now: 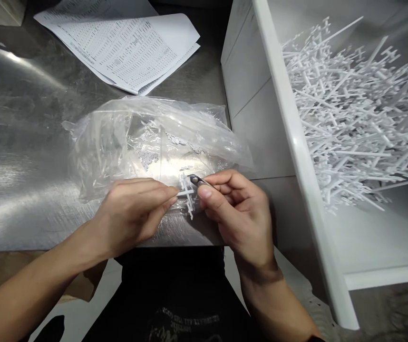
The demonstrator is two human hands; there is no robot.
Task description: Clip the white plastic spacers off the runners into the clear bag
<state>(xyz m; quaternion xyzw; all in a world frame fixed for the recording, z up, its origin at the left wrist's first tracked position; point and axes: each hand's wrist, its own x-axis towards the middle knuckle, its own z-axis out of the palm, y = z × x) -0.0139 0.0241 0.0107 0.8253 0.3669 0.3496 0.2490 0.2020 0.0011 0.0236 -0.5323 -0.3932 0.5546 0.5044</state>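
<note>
Between finger and thumb, my left hand [136, 209] pinches the stem of a white plastic sprue [189, 202], a thin rod with short cross branches. My right hand [241, 209] is closed around a small metal nail clipper [197, 180], its jaws close beside the upper branches of the sprue. Whether the jaws touch the plastic I cannot tell. Both hands are just above a clear plastic bag [100, 142] that lies spread on the metal table. Small grey-white pieces [147, 156] lie in the bag.
To the right stands a white bin [289, 118] with a high wall, heaped with white sprues [364, 118]. Printed sheets [132, 47] lie at the back of the metal table [18, 156]. A box corner [0, 12] shows at the far left.
</note>
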